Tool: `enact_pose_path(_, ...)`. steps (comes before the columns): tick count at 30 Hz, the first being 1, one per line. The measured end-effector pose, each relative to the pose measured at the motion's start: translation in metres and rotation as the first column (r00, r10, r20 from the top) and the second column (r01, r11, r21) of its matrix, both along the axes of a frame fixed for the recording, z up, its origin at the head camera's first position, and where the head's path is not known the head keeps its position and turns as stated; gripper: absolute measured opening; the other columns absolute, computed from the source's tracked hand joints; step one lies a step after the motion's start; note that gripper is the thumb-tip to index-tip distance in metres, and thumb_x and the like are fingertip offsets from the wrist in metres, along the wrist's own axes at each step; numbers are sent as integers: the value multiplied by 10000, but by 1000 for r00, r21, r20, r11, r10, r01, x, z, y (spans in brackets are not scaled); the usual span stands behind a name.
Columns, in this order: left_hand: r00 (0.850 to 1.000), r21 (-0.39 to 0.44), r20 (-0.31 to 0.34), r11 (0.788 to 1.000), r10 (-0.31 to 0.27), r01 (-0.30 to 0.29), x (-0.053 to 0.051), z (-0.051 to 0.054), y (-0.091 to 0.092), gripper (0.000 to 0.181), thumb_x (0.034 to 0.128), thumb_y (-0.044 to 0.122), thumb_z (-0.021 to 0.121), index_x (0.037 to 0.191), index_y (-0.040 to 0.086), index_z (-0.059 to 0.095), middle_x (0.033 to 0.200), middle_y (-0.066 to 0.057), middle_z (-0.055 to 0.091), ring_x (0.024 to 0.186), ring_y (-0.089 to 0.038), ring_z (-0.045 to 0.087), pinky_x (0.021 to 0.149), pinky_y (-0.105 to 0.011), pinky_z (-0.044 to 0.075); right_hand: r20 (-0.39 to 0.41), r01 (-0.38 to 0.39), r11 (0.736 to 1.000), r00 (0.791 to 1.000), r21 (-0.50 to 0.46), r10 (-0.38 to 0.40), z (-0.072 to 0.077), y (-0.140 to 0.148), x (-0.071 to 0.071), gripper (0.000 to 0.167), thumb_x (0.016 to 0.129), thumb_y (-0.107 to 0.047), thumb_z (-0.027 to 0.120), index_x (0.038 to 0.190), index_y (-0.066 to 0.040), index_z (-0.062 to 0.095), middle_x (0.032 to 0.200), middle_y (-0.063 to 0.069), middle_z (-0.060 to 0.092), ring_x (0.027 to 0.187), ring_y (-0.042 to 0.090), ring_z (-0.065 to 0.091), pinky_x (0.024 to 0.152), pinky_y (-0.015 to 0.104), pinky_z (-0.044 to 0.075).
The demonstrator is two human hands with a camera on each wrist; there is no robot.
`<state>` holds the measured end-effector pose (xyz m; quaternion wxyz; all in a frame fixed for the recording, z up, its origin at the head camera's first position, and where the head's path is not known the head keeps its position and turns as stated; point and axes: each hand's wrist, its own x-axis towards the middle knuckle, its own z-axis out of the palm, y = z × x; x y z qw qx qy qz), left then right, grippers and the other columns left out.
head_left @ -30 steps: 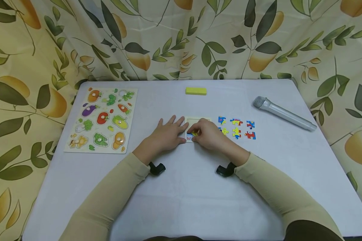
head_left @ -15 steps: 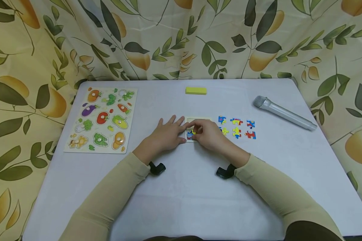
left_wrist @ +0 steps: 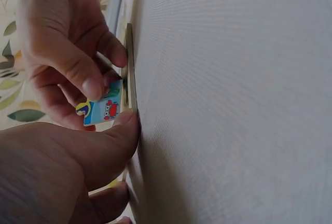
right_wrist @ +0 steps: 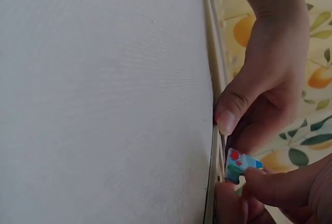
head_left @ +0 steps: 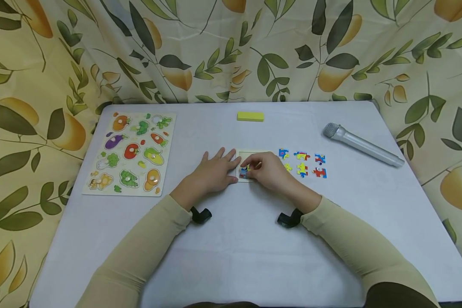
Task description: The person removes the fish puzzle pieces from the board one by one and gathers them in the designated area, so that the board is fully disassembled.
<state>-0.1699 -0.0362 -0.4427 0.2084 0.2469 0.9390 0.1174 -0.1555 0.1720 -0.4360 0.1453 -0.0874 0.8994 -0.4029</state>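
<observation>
A puzzle piece (left_wrist: 105,107) with a red crab on a blue ground stands tilted up at the puzzle frame (head_left: 254,151). My right hand (head_left: 268,172) pinches this piece between thumb and fingers, over the lower left of the frame. My left hand (head_left: 212,172) lies with fingers spread at the frame's left side, its thumb touching the frame's edge. Right of the frame, several loose puzzle pieces (head_left: 302,169) lie in two rows on the table. The right hand covers much of the frame and part of the nearest loose piece.
At the left lies a vegetable puzzle board (head_left: 142,141). A yellow block (head_left: 250,116) rests near the table's back edge, and a silver microphone (head_left: 363,145) lies at the right. A patterned curtain (head_left: 215,51) hangs behind the white table (head_left: 231,256).
My right hand has shifted very slightly right and its fingertips have drawn away from the left thumb. The pinched piece has changed its tilt. My left hand stays in place.
</observation>
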Motion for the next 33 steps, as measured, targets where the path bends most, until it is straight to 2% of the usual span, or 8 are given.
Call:
enact_pose_path(3, 1000, -5, 1, 1000, 0, 0, 0, -1, 0, 735, 1061, 484, 648, 1700, 292, 341, 1822, -1, 192, 1708, -333, 105, 1310, -743, 112, 60, 29, 997, 998, -68, -25, -2, 3, -1, 223, 956, -9, 762, 1143, -123, 806, 918, 79, 641, 862, 237, 649, 682, 291, 599)
enact_pose_path(7, 1000, -8, 2, 1000, -3, 3, -1, -4, 1, 739, 1062, 492, 643, 1703, 296, 333, 1824, -3, 185, 1708, -336, 101, 1309, -746, 111, 126, 59, 986, 991, -155, -40, 0, 7, 1, 225, 964, 6, 755, 1172, -79, 744, 958, 101, 614, 770, 230, 713, 663, 327, 658)
enact_pose_path(11, 1000, -14, 5, 1000, -5, 5, -1, -5, 1, 741, 1065, 500, 634, 1707, 296, 323, 1826, -3, 178, 1709, -335, 97, 1311, -743, 111, 134, 63, 984, 990, -167, -41, 5, 13, 5, 176, 957, -4, 771, 1113, -65, 719, 964, 114, 618, 740, 244, 730, 670, 336, 654)
enact_pose_path(16, 1000, -39, -3, 999, -9, 9, 0, -4, 2, 746, 1069, 503, 626, 1712, 297, 308, 1827, -5, 177, 1709, -336, 99, 1312, -738, 120, 133, 64, 986, 990, -152, -44, 13, 29, 9, 134, 939, -10, 799, 1052, -50, 739, 947, 133, 631, 735, 251, 741, 683, 347, 651)
enact_pose_path(23, 1000, -63, -1, 998, -14, 14, 1, 0, 3, 754, 1071, 495, 625, 1717, 292, 293, 1829, -2, 167, 1711, -331, 92, 1312, -739, 126, 152, 101, 992, 984, -70, -90, 21, 60, 16, 153, 922, 6, 804, 1069, -27, 773, 934, 106, 618, 688, 237, 745, 681, 308, 634)
enact_pose_path(33, 1000, -88, -10, 996, -19, 18, -1, -2, 3, 769, 1072, 513, 613, 1724, 303, 263, 1832, 8, 148, 1713, -326, 77, 1317, -730, 127, 178, 121, 993, 977, 5, -120, 22, 92, 22, 155, 947, 11, 764, 1101, 8, 777, 954, 127, 651, 704, 202, 759, 696, 305, 658)
